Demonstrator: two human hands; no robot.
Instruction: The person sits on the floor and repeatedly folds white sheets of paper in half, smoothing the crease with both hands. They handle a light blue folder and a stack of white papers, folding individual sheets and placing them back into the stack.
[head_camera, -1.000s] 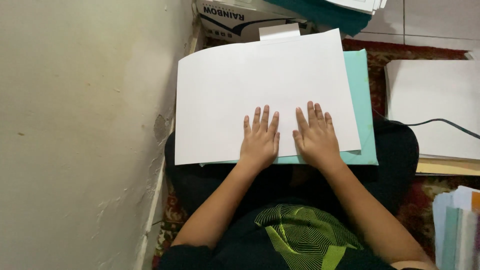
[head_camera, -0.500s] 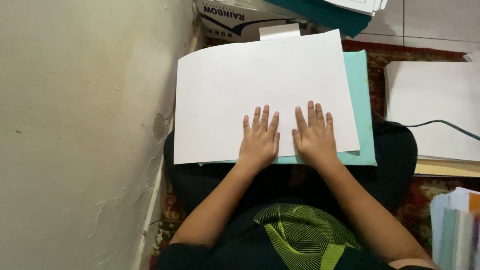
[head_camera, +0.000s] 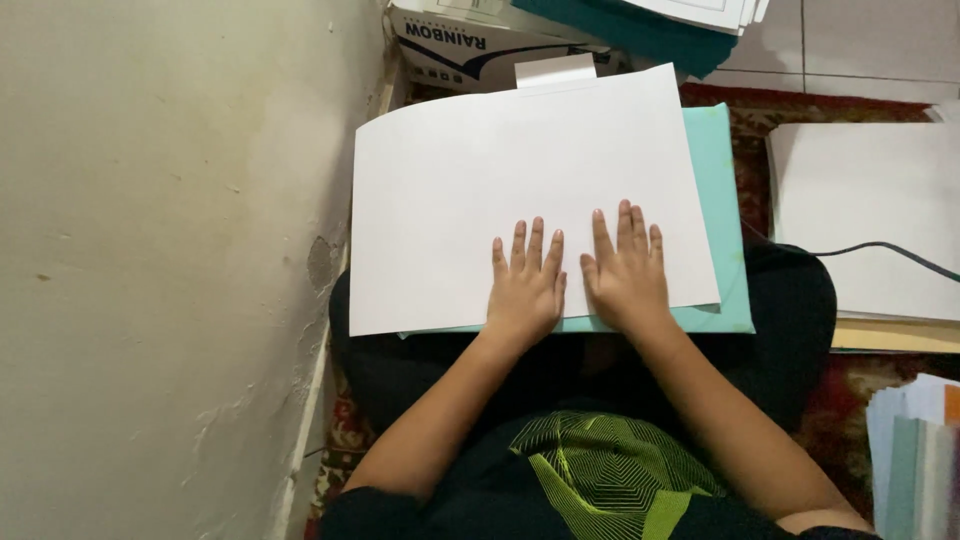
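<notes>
White sheet (head_camera: 500, 170) under both hands (head_camera: 575, 280)

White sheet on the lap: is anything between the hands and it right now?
Nothing visible. The left hand and right hand lie flat, palms down, directly on the white sheet, which rests on a teal sheet.

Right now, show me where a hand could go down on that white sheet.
The white sheet is bare above and left of both hands. Left hand and right hand crowd its near edge. The teal sheet shows only a narrow strip.
</notes>
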